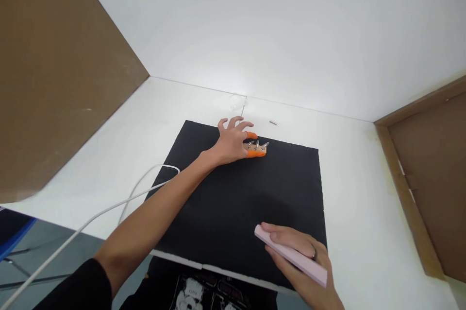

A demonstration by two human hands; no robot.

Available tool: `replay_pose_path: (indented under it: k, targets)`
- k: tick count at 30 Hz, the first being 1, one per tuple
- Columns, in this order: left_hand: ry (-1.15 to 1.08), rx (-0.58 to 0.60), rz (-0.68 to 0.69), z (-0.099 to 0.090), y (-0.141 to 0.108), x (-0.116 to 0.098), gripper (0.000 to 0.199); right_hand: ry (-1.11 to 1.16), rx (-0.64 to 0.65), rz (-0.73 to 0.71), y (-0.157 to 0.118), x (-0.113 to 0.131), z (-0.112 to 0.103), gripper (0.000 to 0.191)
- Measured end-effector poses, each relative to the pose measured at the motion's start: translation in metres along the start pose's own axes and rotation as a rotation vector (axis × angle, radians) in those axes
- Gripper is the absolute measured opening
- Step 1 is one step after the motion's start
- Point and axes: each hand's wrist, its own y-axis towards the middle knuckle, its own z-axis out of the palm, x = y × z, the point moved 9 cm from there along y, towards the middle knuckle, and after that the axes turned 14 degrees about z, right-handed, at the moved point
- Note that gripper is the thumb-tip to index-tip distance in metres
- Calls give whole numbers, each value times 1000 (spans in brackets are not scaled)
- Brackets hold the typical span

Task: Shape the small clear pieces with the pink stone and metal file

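Near the back of the black mat [225, 208], my left hand [232, 144] has its thumb and index finger, both in orange covers, on either side of a small wooden strip with metal hooks [262, 148]. Several shiny hooks or loops stand up from the strip, and the fingers hide its left end. The other fingers of that hand are spread. At the front right, my right hand [302, 256] is closed around a long pale pink bar [291, 256]. This bar is held tilted above the mat, and a ring is on one finger.
A small metal pin or screw [273, 122] lies on the white table [349, 179] behind the mat. A white cable [98, 215] loops in from the left. Brown panels stand at left [65, 81] and right [433, 169], with a white wall [269, 33] behind.
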Motion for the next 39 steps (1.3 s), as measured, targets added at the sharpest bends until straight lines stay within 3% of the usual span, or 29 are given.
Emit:
replay_pose_path:
  k: [6, 14, 21, 26, 31, 39]
  targets:
    - [-26, 46, 44, 2, 11, -1, 13, 43, 18, -3, -2, -1, 4, 31]
    - [-26, 68, 99, 4, 15, -6, 16, 85, 33, 16, -1, 1, 11, 31]
    - [32, 57, 170, -6, 1, -23, 12, 110, 40, 25, -7, 9, 15, 30]
    - [76, 68, 215, -3, -8, -34, 11, 131, 41, 20, -7, 16, 20, 30]
    - [107, 55, 246, 2, -12, -39, 9, 131, 35, 21, -11, 17, 22, 31]
    - [136, 48, 281, 1, -16, -42, 20, 116, 29, 74, -17, 14, 28, 18]
